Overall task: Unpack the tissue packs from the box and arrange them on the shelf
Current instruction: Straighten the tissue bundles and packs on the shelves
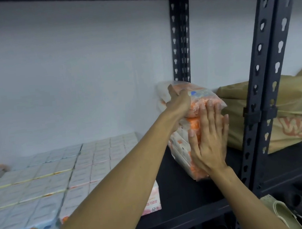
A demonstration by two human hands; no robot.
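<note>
Our right hand [208,138] flat against orange tissue pack [194,124] on black shelf [178,192], left hand [177,100] spread loosely over its top.

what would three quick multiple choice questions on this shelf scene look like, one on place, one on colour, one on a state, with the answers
1. Where does the orange pack stand?
A. on the black shelf, between the flat tissue packs and the brown paper bag
B. on the floor
C. on top of the flat packs

2. What colour is the shelf upright in front?
A. white
B. black
C. red

3. How does the right hand meet the orange pack?
A. clenched in a fist away from it
B. flat against its near face, fingers straight
C. hanging at the side

Answers: 1 A, its base rests on the shelf board between them; 2 B, the perforated post is black; 3 B, the palm lies on the wrapper, while the left hand reaches over the top.
</note>
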